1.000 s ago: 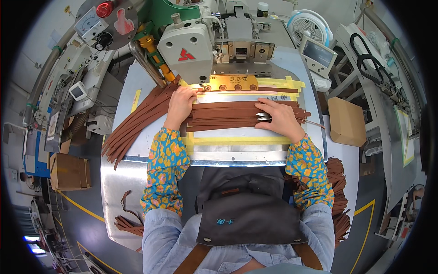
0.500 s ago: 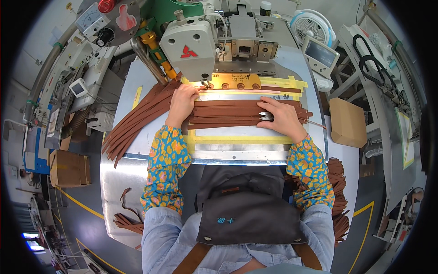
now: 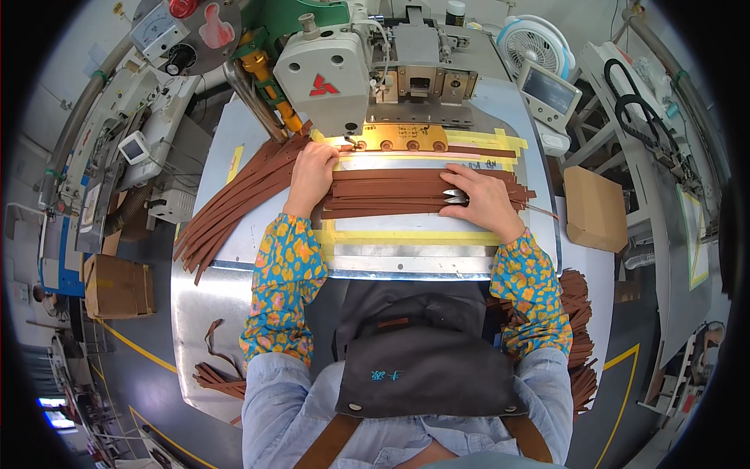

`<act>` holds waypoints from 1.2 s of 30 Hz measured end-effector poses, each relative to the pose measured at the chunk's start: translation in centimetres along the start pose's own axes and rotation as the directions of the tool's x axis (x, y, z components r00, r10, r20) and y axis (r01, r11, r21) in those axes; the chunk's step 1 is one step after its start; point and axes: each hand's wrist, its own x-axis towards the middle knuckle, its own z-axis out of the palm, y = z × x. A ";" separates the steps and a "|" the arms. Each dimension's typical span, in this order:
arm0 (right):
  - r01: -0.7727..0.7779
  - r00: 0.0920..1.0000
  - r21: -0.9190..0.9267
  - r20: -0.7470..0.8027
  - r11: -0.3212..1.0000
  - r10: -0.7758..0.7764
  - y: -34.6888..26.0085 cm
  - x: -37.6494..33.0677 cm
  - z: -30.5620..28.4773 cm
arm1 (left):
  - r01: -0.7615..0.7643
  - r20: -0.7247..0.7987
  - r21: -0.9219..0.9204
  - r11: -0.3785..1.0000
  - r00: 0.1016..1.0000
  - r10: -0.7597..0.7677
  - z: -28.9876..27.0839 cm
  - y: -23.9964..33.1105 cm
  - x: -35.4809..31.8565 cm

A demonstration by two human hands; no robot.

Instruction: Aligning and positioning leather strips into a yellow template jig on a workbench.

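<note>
My left hand (image 3: 312, 177) is at the left side of the sewing machine's head (image 3: 326, 82). Its closed fingertips are on a brown strip (image 3: 476, 151) at the needle area; the fingers' undersides are hidden. A brass-coloured clamp plate (image 3: 406, 134) with round holes covers part of that strip. My right hand (image 3: 486, 200) lies over a row of brown strips (image 3: 391, 187) on the machine table. Small metal thread snips (image 3: 453, 197) are held in it, blades poking out to the left between thumb and fingers.
A fanned bundle of brown strips (image 3: 234, 199) hangs off to the left. Yellow tape (image 3: 414, 237) lines the table. A control screen (image 3: 547, 92) and a white-blue fan (image 3: 533, 47) stand at the right back. Cardboard boxes (image 3: 596, 209) flank the table; more strips (image 3: 580, 336) are piled at lower right.
</note>
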 end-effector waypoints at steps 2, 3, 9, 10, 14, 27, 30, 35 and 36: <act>-0.005 1.000 0.007 -0.002 1.000 0.005 -0.1 0.0 0.0 | 0.006 -0.028 0.021 1.000 1.000 -0.005 -0.2 0.1 -0.2; -0.011 1.000 0.013 -0.004 1.000 0.011 -0.1 0.0 0.0 | 0.011 -0.056 0.039 0.999 0.998 -0.009 -0.1 0.2 -0.2; -0.009 0.999 -0.026 0.046 1.000 0.010 0.3 -0.3 -0.3 | 0.039 -0.089 0.395 0.918 0.996 -0.004 -2.0 0.6 -1.3; -0.022 0.999 -0.031 0.048 0.999 0.024 0.1 -0.4 -0.5 | 0.095 -0.013 0.483 0.870 0.995 -0.101 -2.8 -0.1 -1.8; -0.084 0.991 -0.005 0.105 0.996 0.084 -1.3 -0.9 -2.0 | 0.284 -0.044 0.601 0.747 0.945 -0.324 -4.5 -3.9 -4.4; -0.377 0.921 -0.010 -0.112 0.926 0.374 11.2 -3.0 -5.0 | 0.194 -0.063 0.622 0.759 0.978 -0.198 -5.0 -3.1 -4.0; -0.443 0.871 0.423 -0.004 0.790 0.491 9.3 -4.2 -7.9 | -0.018 -0.075 0.302 0.953 0.996 0.043 -3.7 2.1 -2.1; -0.344 0.911 0.674 0.071 0.654 0.406 1.2 -5.2 -12.0 | -0.267 0.044 -0.010 0.964 0.963 0.267 -1.3 12.7 0.5; -0.189 0.963 0.679 -0.012 0.709 0.269 0.1 -5.6 -12.1 | -0.331 0.082 -0.016 0.944 0.940 0.331 -0.9 14.6 1.2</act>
